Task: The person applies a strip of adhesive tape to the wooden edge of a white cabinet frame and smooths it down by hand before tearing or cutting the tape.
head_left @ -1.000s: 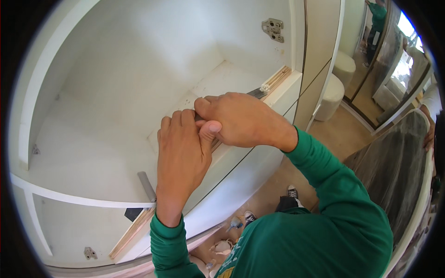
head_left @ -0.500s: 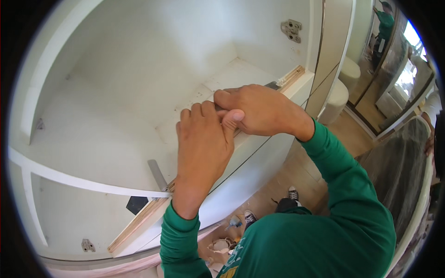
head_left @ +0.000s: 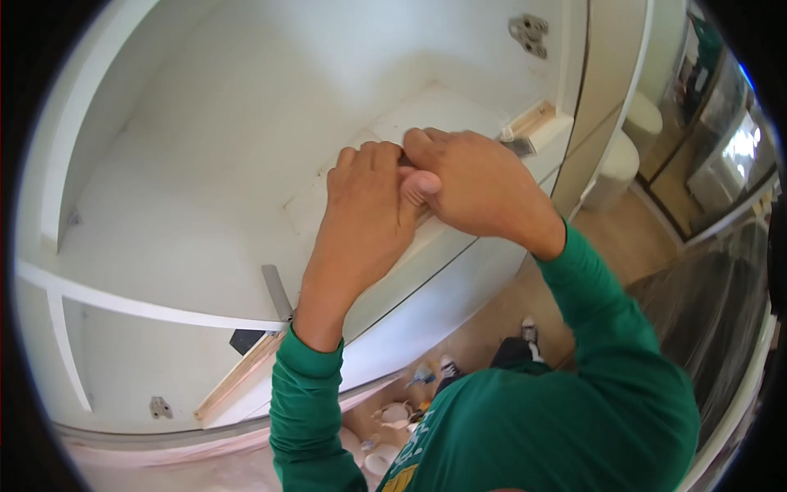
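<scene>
Both my hands are closed, side by side, over the front edge of a white cabinet (head_left: 447, 246). My left hand (head_left: 366, 197) curls its fingers over the edge, its thumb overlapping my right hand (head_left: 484, 184). They grip a tool that is mostly hidden. Past the right hand shows its flat grey metal end (head_left: 517, 147), lying along the edge's bare wood strip (head_left: 534, 121). Pale wood shavings (head_left: 506, 134) sit beside that end. The tool's kind cannot be made out.
A grey bar (head_left: 277, 293) stands at the white divider (head_left: 147, 307), near a dark flat piece (head_left: 246, 340). Metal hinges (head_left: 529, 35) are fixed inside the cabinet. Items (head_left: 395, 414) lie on the floor by my feet. A plastic-wrapped panel (head_left: 697, 328) stands at right, rounded white stools (head_left: 615, 172) farther back.
Both hands and the tool have slid along the cabinet edge toward its far right end. The tool's metal end now sits nearer the end of the wood strip. The view has shifted slightly.
</scene>
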Tool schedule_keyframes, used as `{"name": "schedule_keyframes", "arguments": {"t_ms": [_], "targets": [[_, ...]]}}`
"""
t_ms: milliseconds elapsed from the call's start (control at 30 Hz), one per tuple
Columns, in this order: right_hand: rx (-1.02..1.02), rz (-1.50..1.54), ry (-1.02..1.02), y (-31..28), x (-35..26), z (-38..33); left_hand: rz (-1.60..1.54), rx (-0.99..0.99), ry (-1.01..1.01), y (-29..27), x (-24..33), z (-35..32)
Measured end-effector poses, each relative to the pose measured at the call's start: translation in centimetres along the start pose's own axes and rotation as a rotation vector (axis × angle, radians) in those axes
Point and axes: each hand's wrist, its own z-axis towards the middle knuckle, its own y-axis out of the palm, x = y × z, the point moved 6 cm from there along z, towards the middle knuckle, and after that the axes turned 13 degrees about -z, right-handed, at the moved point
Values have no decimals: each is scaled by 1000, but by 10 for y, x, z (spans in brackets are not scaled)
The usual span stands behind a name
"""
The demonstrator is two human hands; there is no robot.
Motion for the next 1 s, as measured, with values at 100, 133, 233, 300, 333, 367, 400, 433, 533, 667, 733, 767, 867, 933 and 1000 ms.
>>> {"name": "schedule_keyframes", "arguments": {"t_ms": [100,133,233,300,333,367,400,433,533,667,733,767,867,933,1000], "targets": [[22,-4,-132,-7,-8,0,20,24,18,3,6,-11],[15,32,-145,-7,-9,1,48,56,26,-3,10,-14],[-51,138,-164,0,-20,-3,156,92,-25,-12,23,-35],[-109,141,-198,2,-28,3,108,73,-75,-21,27,-40],[-138,156,-231,6,-34,5,99,69,-114,-25,26,-45],[-122,172,-256,8,-35,5,113,68,-122,-25,26,-47],[-129,169,-241,9,-30,4,95,82,-125,-22,28,-45],[-137,170,-231,8,-26,5,81,97,-132,-19,30,-41],[-179,150,-223,1,-14,11,91,94,-152,-15,28,-28],[-172,165,-224,-2,0,14,165,92,-155,-5,30,-15],[-168,154,-225,-1,0,12,151,97,-192,0,26,-17],[-168,154,-224,1,0,12,145,94,-214,2,24,-17],[-146,108,-196,8,3,11,88,80,-201,3,16,-12],[-134,111,-154,5,4,10,80,30,-183,2,14,-8],[-101,115,-119,10,6,5,44,7,-152,5,10,-6]]}}
